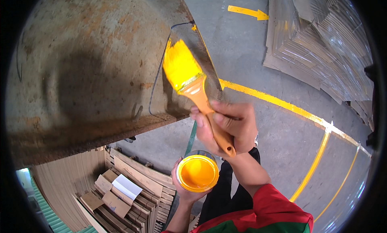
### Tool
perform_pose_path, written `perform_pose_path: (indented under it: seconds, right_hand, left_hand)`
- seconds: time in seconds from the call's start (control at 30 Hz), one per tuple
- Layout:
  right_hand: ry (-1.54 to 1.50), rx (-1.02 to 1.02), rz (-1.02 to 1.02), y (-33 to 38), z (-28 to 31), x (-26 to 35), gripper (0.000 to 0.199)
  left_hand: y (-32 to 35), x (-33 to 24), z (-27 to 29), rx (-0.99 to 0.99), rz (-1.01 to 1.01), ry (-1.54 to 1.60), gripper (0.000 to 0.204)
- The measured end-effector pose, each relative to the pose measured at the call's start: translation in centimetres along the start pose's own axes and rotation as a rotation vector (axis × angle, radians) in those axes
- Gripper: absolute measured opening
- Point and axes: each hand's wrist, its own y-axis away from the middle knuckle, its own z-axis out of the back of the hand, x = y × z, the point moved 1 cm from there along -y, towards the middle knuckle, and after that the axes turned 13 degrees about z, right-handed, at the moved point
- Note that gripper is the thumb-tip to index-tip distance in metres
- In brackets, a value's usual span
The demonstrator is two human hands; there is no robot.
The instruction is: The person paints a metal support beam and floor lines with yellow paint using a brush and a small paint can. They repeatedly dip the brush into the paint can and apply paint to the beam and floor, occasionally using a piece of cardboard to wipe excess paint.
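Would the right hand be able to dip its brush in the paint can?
Probably yes. The left hand holds the open paint can close by, and nothing seems to block the right hand. The brush has its yellow bristles pointing away, though, so it would need turning first.

A yellow-coated paintbrush (197,87) slants near an open, yellow-filled can (198,190).

Floor lines (274,99) and cardboard (310,51) suggest a warehouse.

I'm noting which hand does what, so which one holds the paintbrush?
The right hand: its thumb and fingers grip the orange handle of the paintbrush. The left hand instead holds the open can of yellow paint.
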Motion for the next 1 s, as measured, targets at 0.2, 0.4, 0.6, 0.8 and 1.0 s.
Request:
perform_pose_path:
  seconds: [0.2, 0.4, 0.6, 0.8, 1.0]
  right_hand:
    - [-0.084, 0.091, -0.035, 0.1, 2.4, 1.5, 0.035]
    - [0.085, -0.1, -0.041, 0.3, 0.0, -0.4, 0.041]
    - [-0.053, -0.039, -0.084, 0.7, 1.1, 1.4, 0.038]
    - [-0.12, -0.054, -0.07, 0.6, 1.7, 0.1, 0.036]
    - [-0.069, -0.138, -0.093, 0.8, 0.1, -0.3, 0.037]
  left_hand:
    - [-0.3, 0.0, 0.0, -0.009, 0.0, 0.02, 0.135]
    - [-0.1, -0.5, 0.1, 0.007, 0.006, -0.015, 0.134]
    - [0.2, 0.3, 0.0, 0.043, 0.034, 0.039, 0.139]
    - [0.2, 0.2, 0.2, 0.038, 0.018, -0.011, 0.14]
    - [0.3, 0.4, 0.2, 0.038, 0.005, -0.019, 0.14]
